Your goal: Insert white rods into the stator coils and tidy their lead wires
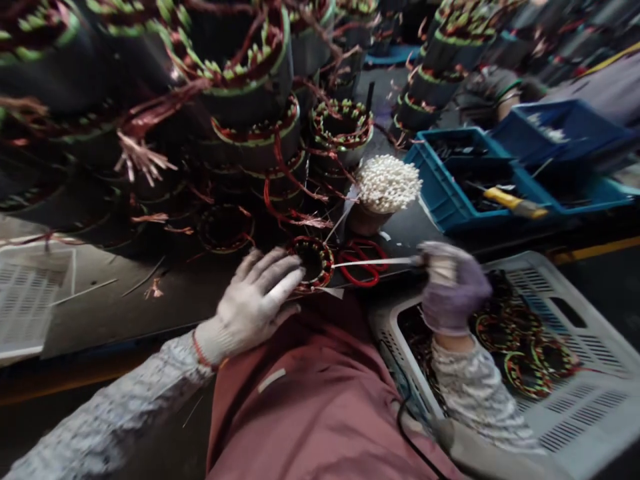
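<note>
My left hand (257, 297), in a whitish knit glove, lies with fingers stretched out against the left side of a small copper-wound stator ring (327, 263) at the bench's front edge. From the ring's right side a thin white strip (373, 262) runs almost straight across to my right hand (453, 287). That hand, in a purple and white glove, is closed around the strip's far end; the end itself is blurred and partly hidden. Red-handled scissors (363, 253) lie beneath the strip. Behind them stands a brown cup (367, 219) packed with white-tipped thin pieces (389, 181).
Stacked larger stators (250, 133) with loose copper leads (145, 150) fill the back left. Blue bins (440, 193) hold dark parts and a yellow-handled tool (515, 202). A grey crate (595, 400) with wound rings stands at right; a white basket (25, 300) at left. A co-worker's arm (510, 100) shows behind.
</note>
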Demonstrator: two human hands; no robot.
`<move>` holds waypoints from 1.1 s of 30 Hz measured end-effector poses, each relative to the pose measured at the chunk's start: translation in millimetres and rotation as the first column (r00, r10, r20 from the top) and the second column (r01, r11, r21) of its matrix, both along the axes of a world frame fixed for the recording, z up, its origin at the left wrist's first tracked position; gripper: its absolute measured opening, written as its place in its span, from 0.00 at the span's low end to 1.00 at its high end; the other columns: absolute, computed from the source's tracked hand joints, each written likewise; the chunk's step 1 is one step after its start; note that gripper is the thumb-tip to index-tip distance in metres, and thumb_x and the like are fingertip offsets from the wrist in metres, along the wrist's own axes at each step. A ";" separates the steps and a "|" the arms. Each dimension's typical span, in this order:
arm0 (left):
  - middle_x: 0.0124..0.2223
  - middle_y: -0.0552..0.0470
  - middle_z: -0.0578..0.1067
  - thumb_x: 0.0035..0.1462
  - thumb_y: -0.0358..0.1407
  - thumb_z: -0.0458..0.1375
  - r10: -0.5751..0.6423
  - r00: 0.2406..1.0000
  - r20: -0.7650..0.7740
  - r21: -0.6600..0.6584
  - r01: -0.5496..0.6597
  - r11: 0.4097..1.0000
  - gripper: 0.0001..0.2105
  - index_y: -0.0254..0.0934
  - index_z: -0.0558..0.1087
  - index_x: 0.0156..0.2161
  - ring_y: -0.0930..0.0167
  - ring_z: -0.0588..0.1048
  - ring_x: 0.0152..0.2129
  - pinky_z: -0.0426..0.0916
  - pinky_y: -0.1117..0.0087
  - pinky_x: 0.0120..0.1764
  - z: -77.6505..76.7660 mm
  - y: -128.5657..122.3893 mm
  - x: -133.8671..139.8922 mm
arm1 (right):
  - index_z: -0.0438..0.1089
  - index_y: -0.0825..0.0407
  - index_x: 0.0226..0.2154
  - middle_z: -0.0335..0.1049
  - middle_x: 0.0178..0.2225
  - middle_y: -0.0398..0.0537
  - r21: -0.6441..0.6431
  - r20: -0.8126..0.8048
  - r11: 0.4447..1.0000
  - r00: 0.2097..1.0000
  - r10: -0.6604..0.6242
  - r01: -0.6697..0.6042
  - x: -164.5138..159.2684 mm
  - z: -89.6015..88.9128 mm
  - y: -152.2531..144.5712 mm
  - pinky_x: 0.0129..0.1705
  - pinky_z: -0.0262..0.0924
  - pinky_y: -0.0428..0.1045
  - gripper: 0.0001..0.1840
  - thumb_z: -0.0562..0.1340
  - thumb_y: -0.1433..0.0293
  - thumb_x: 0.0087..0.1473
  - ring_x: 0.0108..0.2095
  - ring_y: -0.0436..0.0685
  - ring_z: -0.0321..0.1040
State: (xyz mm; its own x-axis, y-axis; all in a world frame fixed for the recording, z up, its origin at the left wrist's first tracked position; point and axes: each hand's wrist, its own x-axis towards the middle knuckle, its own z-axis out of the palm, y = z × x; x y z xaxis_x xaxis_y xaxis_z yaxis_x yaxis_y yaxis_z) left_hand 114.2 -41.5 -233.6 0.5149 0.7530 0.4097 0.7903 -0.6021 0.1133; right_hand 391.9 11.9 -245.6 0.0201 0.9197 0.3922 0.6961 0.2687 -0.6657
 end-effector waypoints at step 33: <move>0.48 0.45 0.76 0.55 0.41 0.58 -0.007 0.991 -0.134 -0.105 -0.007 0.994 0.16 0.40 0.73 0.48 0.59 0.70 0.50 0.62 0.51 0.52 -20.1 -8.8 -6.6 | 0.64 0.53 0.54 0.75 0.43 0.51 -0.344 0.526 0.883 0.713 0.463 -0.320 -19.4 -9.8 -50.2 0.39 0.65 0.47 0.25 0.56 0.66 0.54 0.39 0.57 0.73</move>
